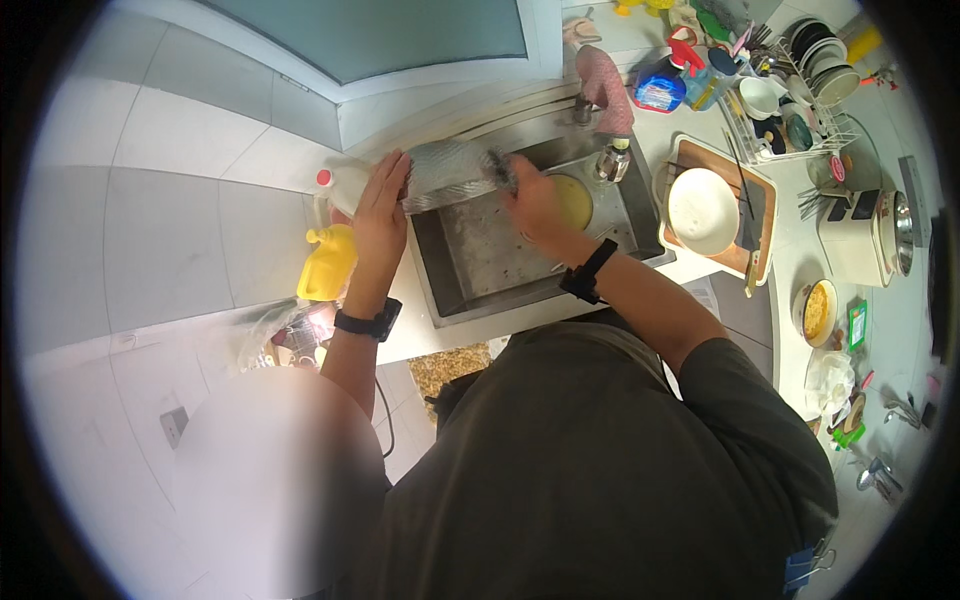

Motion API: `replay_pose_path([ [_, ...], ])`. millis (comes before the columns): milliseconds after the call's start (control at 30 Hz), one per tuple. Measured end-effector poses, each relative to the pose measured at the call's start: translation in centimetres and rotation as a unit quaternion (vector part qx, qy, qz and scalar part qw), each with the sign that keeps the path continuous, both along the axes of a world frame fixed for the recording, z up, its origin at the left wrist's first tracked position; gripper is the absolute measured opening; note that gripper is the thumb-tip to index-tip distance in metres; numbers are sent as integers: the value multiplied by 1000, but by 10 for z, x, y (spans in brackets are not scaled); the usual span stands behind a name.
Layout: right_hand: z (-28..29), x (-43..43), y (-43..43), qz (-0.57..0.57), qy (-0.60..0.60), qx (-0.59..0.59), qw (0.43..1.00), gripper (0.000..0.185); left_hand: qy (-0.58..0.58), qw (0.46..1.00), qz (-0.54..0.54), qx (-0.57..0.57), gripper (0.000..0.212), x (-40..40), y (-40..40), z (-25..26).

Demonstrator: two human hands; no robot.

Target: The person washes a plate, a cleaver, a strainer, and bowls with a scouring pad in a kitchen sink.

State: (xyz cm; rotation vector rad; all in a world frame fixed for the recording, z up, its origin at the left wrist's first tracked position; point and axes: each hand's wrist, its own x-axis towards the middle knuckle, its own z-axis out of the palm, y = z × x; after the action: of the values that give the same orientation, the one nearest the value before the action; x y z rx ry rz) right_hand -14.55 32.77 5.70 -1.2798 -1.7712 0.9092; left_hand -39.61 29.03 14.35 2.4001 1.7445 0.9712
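A long silvery thing with a scale-like surface (450, 171) lies across the sink's left rear corner; what it is, I cannot tell. Its left end is under my left hand (384, 199), whose fingers lie close together over it, with the thumb hidden. My right hand (536, 199), slightly blurred, holds a dark grey scrubber, apparently steel wool (499, 170), against the right end. Below them is the stainless steel sink (487, 255). A round yellowish thing (572, 201) in the sink is partly behind my right hand. A small metal-topped glass container (612, 163) stands near the sink's right rear.
A pink-covered faucet (606, 90) rises behind the sink. To the right are a blue spray bottle (660, 84), a white bowl (703, 211) on a tray (766, 225) and a dish rack (817, 154). A yellow jug (328, 262) and a red-capped white bottle (346, 189) stand left.
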Motion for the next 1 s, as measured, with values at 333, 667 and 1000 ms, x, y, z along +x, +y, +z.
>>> replay_pose_path([
  [333, -13, 40, 57, -131, -180, 91, 971, 46, -471, 764, 179, -403, 53, 11, -4, -17],
  [667, -30, 23, -7, 68, -136, 90, 984, 80, -779, 552, 118, -272, 24, 14, 38, -50],
  [1000, 50, -2, -19, 182, 4, 78, 980, 81, -557, 787, 139, -226, 39, 34, 13, -48],
])
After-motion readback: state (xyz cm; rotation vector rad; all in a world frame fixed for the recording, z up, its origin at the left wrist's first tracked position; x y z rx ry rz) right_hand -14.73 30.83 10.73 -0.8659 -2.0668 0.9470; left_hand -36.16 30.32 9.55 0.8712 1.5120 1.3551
